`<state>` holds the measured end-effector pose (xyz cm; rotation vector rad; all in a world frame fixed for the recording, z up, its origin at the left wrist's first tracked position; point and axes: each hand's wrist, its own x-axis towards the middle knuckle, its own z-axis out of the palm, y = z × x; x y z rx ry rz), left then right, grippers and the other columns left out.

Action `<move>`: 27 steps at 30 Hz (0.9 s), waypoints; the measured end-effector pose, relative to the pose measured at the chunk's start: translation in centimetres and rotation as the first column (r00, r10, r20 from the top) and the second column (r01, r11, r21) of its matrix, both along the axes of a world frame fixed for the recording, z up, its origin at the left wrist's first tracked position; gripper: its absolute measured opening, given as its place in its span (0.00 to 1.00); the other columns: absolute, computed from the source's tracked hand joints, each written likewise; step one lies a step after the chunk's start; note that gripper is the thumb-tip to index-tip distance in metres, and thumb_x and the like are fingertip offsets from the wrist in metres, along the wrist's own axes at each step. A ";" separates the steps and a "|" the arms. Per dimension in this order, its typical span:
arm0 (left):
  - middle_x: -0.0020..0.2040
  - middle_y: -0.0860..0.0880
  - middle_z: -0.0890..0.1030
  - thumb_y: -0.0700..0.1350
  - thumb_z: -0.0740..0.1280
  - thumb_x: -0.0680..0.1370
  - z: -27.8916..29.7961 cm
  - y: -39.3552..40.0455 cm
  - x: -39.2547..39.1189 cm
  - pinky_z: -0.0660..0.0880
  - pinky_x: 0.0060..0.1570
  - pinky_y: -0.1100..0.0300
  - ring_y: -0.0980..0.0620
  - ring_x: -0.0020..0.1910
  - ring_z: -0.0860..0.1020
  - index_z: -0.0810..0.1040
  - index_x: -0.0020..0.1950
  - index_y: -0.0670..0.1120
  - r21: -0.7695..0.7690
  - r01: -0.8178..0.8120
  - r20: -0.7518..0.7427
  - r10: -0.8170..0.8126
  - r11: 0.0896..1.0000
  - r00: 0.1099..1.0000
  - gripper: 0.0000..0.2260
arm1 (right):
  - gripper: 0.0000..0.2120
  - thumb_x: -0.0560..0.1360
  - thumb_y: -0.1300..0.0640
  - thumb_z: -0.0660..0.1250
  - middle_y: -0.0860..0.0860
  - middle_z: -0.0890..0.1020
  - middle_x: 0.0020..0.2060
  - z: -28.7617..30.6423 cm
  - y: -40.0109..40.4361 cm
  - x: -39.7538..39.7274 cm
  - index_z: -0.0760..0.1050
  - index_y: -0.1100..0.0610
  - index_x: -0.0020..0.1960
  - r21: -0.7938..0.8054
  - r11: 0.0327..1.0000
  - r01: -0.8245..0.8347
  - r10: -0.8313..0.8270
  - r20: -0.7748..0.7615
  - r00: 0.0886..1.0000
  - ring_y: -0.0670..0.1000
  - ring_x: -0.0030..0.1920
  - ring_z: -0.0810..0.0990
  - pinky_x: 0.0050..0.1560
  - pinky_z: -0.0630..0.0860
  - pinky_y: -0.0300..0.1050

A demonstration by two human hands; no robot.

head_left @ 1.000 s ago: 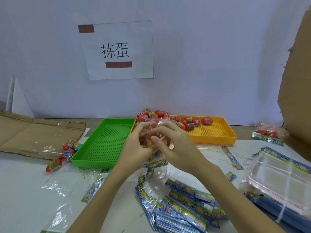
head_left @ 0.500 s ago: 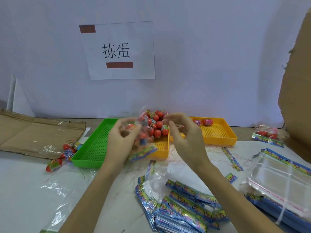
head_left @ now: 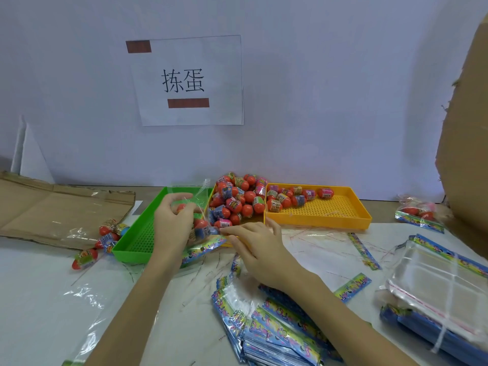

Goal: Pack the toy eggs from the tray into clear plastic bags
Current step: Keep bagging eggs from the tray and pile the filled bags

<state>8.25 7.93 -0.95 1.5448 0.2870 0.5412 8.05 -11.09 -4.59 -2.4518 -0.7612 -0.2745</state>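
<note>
Head view: the moment sat between filling the bag and reaching for more eggs.
Bag: a clear plastic bag point(head_left: 200, 220), several toy eggs already inside, hung from the left hand point(head_left: 171, 223); its open mouth pointed up and away from the hand, its printed header strip low and toward the right hand.
Egg pile: loose toy eggs point(head_left: 239, 200) were heaped in the yellow tray point(head_left: 340, 220), just beyond the right hand's fingertips and a little to the bag's right.
Nearer hand: the right hand point(head_left: 254, 245), by my reading, was closer to the pile, so the next pick fell to it.
Left hand pose: fingers curled round the bag's upper part, clamped on it above the green tray point(head_left: 132, 249).
Right hand pose: palm down, low over the counter point(head_left: 47, 299), fingers stretched toward the bag's lower edge; whether they pinched it I could not tell.
Bag long axis: roughly upright, tilted slightly toward the pile.
</note>
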 end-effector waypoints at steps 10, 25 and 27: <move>0.45 0.50 0.89 0.37 0.76 0.77 0.7 -1.7 -1.0 0.85 0.39 0.57 0.53 0.41 0.87 0.79 0.59 0.53 0.063 0.322 0.021 -0.324 0.945 0.946 0.15 | 0.12 0.82 0.59 0.68 0.50 0.74 0.52 2.3 -1.6 0.3 0.81 0.46 0.63 0.538 0.837 0.094 -0.151 0.063 0.986 0.43 0.48 0.77 0.48 0.76 0.32; 0.52 0.57 0.88 0.36 0.79 0.75 -0.5 -4.2 -1.5 0.78 0.52 0.69 0.60 0.54 0.85 0.78 0.64 0.55 0.341 0.457 0.057 -0.503 0.821 0.862 0.23 | 0.16 0.81 0.66 0.68 0.54 0.78 0.61 5.0 -2.7 -0.1 0.78 0.57 0.67 0.253 0.967 -0.025 -0.088 0.429 0.899 0.49 0.54 0.79 0.53 0.78 0.35; 0.54 0.55 0.88 0.37 0.79 0.75 -0.5 -4.1 -1.5 0.79 0.55 0.65 0.57 0.56 0.85 0.79 0.66 0.52 0.351 0.465 0.051 -0.512 0.813 0.857 0.23 | 0.16 0.80 0.65 0.69 0.54 0.78 0.61 5.1 -3.1 0.1 0.78 0.57 0.67 0.238 0.971 0.020 -0.123 0.426 0.896 0.49 0.53 0.80 0.53 0.75 0.31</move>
